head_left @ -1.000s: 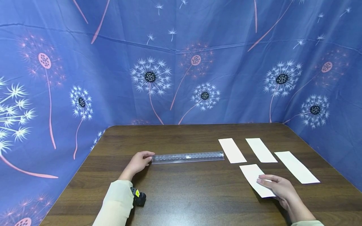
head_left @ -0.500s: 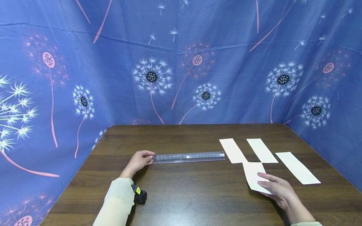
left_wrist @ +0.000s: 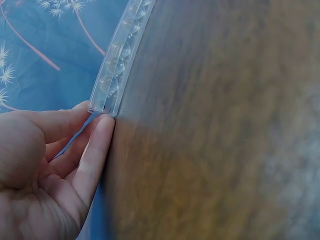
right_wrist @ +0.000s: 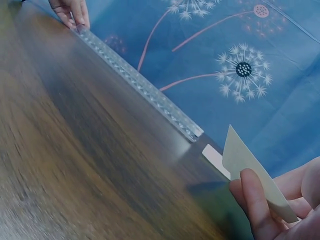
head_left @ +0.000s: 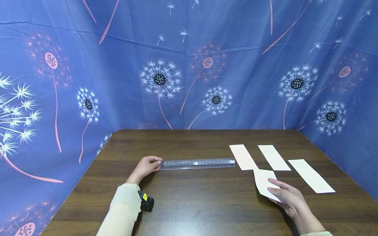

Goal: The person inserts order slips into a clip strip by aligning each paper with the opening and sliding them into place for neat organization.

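Note:
At the left end of a long clear plastic case (head_left: 198,163), my left hand (head_left: 145,168) pinches its tip with thumb and fingers. Round transparent beads (left_wrist: 119,65) sit in a row inside the case, seen close in the left wrist view. My right hand (head_left: 290,198) grips a white card (head_left: 265,182) between thumb and fingers, with its near edge raised and the sheet slightly bent. The right wrist view shows that card (right_wrist: 250,167) tilted up on edge, fingers on both faces. Part of the card is hidden behind the hand.
Three more white cards lie on the brown wooden table (head_left: 192,203): the left card (head_left: 243,157), the middle card (head_left: 274,157) and the right card (head_left: 311,176). A blue dandelion-print cloth (head_left: 183,65) hangs behind. A small black camera (head_left: 147,202) is on the left wrist.
My right hand has lifted and turned the white card, its far edge swinging toward the left card. The left hand stays at the case's end.

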`<state>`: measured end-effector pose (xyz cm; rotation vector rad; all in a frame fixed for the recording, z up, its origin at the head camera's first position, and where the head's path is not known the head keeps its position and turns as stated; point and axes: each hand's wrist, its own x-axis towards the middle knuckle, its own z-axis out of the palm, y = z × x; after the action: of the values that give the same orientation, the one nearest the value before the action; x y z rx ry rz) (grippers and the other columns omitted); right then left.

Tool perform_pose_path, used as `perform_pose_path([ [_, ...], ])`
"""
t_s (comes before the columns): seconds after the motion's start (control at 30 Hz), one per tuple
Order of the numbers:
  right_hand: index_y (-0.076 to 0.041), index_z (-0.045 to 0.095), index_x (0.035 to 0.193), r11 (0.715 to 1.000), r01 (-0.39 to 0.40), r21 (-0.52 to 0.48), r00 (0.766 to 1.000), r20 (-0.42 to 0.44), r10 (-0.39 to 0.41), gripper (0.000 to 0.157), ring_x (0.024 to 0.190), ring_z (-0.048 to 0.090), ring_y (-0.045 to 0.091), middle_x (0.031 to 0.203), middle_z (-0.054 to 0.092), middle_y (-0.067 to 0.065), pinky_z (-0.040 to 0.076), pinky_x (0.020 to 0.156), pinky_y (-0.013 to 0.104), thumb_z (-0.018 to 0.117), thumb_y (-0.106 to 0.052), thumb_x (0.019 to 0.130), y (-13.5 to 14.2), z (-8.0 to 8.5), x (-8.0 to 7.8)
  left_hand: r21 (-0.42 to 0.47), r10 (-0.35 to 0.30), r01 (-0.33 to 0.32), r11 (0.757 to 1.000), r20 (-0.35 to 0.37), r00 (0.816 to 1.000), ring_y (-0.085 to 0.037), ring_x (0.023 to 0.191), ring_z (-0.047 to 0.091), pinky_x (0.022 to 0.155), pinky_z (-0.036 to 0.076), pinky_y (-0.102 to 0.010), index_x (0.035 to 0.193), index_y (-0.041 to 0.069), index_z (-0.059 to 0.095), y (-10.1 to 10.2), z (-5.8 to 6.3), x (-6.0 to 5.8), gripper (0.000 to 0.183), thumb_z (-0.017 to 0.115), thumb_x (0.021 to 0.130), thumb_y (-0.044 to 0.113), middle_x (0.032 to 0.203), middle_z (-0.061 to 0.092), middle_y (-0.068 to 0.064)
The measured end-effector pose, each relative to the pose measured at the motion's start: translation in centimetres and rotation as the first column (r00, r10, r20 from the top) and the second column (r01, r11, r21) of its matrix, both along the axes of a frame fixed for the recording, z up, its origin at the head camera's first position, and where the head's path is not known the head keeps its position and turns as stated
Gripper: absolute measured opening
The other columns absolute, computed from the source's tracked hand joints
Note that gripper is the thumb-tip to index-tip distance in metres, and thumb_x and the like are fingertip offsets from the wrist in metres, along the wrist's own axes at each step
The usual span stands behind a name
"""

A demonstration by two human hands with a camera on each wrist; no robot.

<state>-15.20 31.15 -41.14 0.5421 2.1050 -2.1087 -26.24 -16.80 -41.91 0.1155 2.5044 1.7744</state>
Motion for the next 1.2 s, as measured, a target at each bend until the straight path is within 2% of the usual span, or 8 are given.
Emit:
perform_pose_path([
  [0.3, 0.003, 0.053, 0.127, 1.000, 0.021, 0.005, 1.000, 0.000, -0.021, 0.051, 0.080, 0.059, 0.009, 0.143, 0.011, 0.032, 0.054, 0.074, 0.035, 0.072, -0.006, 0.080, -1.4, 0.4, -0.1, -0.025, -0.015, 0.016, 1.000, 0.033, 0.999, -0.017, 0.077, 0.061, 0.072, 0.054, -0.032, 0.106, -0.012, 0.062, 0.0, 0.3, -0.2, 0.019, 0.056, 0.091, -0.003, 0.090, 0.063, -0.014],
  [0.57, 0.001, 0.054, 0.126, 0.999, 0.036, -0.013, 0.999, -0.003, -0.036, 0.049, 0.081, 0.057, 0.008, 0.144, 0.013, 0.030, 0.053, 0.075, 0.034, 0.071, -0.007, 0.081, -2.0, 0.6, 0.2, -0.039, -0.018, 0.020, 0.999, 0.051, 0.999, -0.017, 0.076, 0.062, 0.069, 0.055, -0.032, 0.106, -0.011, 0.062, -0.3, 0.1, -0.5, 0.019, 0.056, 0.091, -0.001, 0.092, 0.064, -0.014],
  [0.73, -0.004, 0.060, 0.120, 0.998, 0.051, -0.025, 0.999, -0.008, -0.051, 0.043, 0.080, 0.059, 0.012, 0.126, 0.037, 0.021, 0.053, 0.073, 0.033, 0.073, -0.007, 0.080, -2.5, 0.6, 0.3, -0.050, -0.005, 0.009, 0.999, 0.067, 0.998, -0.017, 0.075, 0.063, 0.067, 0.055, -0.032, 0.107, -0.009, 0.063, -0.3, 0.2, -0.5, 0.020, 0.057, 0.091, 0.001, 0.096, 0.064, -0.015],
  [0.9, -0.007, 0.063, 0.116, 0.998, 0.057, -0.037, 0.998, -0.013, -0.058, 0.037, 0.079, 0.060, 0.014, 0.110, 0.046, 0.010, 0.053, 0.072, 0.032, 0.071, -0.006, 0.080, -3.1, 0.7, 0.5, -0.059, 0.000, 0.005, 0.998, 0.070, 0.998, -0.016, 0.073, 0.063, 0.065, 0.055, -0.031, 0.107, -0.008, 0.063, -0.2, 0.3, -0.6, 0.019, 0.057, 0.091, 0.001, 0.095, 0.065, -0.013],
  [1.03, -0.010, 0.065, 0.114, 0.998, 0.061, -0.027, 0.998, -0.021, -0.062, 0.033, 0.079, 0.059, 0.012, 0.124, 0.039, 0.018, 0.054, 0.072, 0.033, 0.070, -0.006, 0.081, -3.3, 0.8, 0.7, -0.059, 0.004, 0.001, 0.998, 0.076, 0.997, -0.015, 0.070, 0.062, 0.062, 0.055, -0.031, 0.107, -0.007, 0.063, -0.2, 0.3, -0.6, 0.019, 0.057, 0.091, 0.002, 0.091, 0.064, -0.010],
  [1.13, -0.009, 0.064, 0.116, 0.998, 0.062, -0.015, 0.998, -0.026, -0.062, 0.036, 0.080, 0.058, 0.010, 0.138, 0.024, 0.025, 0.054, 0.074, 0.033, 0.070, -0.006, 0.081, -3.3, 0.8, 0.7, -0.058, 0.005, 0.000, 0.998, 0.082, 0.997, -0.014, 0.069, 0.061, 0.059, 0.054, -0.030, 0.107, -0.006, 0.063, -0.2, 0.2, -0.5, 0.019, 0.056, 0.092, 0.002, 0.089, 0.064, -0.009],
  [1.2, -0.008, 0.063, 0.118, 0.998, 0.063, -0.013, 0.998, -0.026, -0.063, 0.038, 0.081, 0.057, 0.009, 0.140, 0.022, 0.025, 0.054, 0.074, 0.033, 0.070, -0.006, 0.081, -3.4, 0.8, 0.7, -0.057, 0.008, -0.003, 0.998, 0.086, 0.996, -0.014, 0.069, 0.061, 0.058, 0.054, -0.030, 0.107, -0.006, 0.064, -0.3, 0.1, -0.5, 0.019, 0.056, 0.092, 0.002, 0.088, 0.064, -0.009],
])
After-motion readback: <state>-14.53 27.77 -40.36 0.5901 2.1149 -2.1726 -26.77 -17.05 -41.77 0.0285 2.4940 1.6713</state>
